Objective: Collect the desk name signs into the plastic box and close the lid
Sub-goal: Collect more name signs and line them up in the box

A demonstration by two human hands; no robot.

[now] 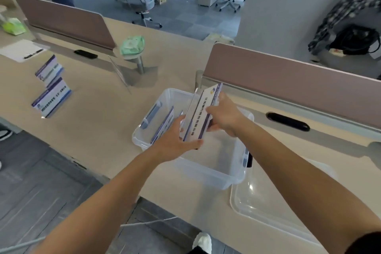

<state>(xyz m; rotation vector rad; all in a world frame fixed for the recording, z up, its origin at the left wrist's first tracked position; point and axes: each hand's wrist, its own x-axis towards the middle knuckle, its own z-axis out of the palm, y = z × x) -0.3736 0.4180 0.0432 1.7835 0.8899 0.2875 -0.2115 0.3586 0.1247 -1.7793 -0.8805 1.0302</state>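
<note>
A clear plastic box [208,169] stands open on the beige desk. Both my hands hold one white and purple name sign [203,112] tilted over the box. My left hand [175,140] grips its near lower edge, and my right hand [223,117] grips its right side. Another sign [162,127] leans inside the box against the left wall. Two more signs [52,99] [48,69] stand on the desk at the far left. The clear lid [274,210] lies flat on the desk to the right of the box.
Pinkish desk dividers [288,88] [68,20] rise behind the box and at the left. A green tissue pack [132,45] sits on a small stand, with a paper and pen [22,49] farther left. Office chairs and another person stand beyond the desk.
</note>
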